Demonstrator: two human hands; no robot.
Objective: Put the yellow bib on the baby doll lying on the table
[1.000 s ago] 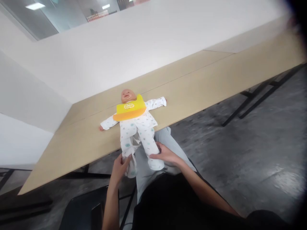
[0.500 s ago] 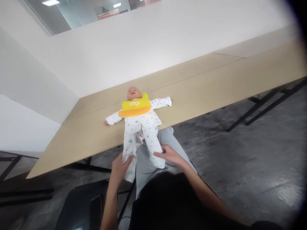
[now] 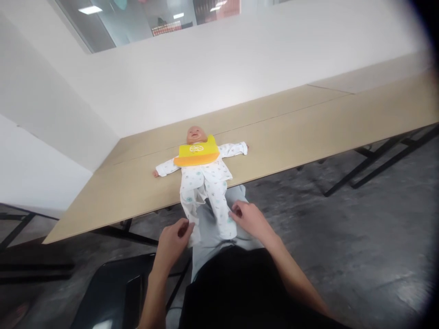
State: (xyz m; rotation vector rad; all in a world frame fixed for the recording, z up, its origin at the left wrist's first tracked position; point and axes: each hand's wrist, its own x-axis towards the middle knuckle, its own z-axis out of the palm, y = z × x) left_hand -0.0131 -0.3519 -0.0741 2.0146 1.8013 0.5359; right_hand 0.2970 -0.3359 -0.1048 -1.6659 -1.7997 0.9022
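A baby doll [image 3: 202,176] lies on its back on the wooden table [image 3: 308,123], arms spread, in a white printed sleepsuit with a yellow and orange bib [image 3: 197,154] on its chest. Its legs hang over the table's near edge. My left hand [image 3: 173,240] pinches the cuff of the doll's left-side trouser leg. My right hand [image 3: 250,218] rests its fingertips against the lower end of the other leg.
A dark chair seat [image 3: 113,292] stands below left. My grey-trousered knee [image 3: 212,228] is under the doll's legs. Black table legs [image 3: 370,164] reach across the grey floor at the right. White walls rise behind the table.
The camera has tilted and shifted a little. My left hand has slid down to the cuff of the trouser leg, and my right hand has drawn slightly to the side of the other leg.
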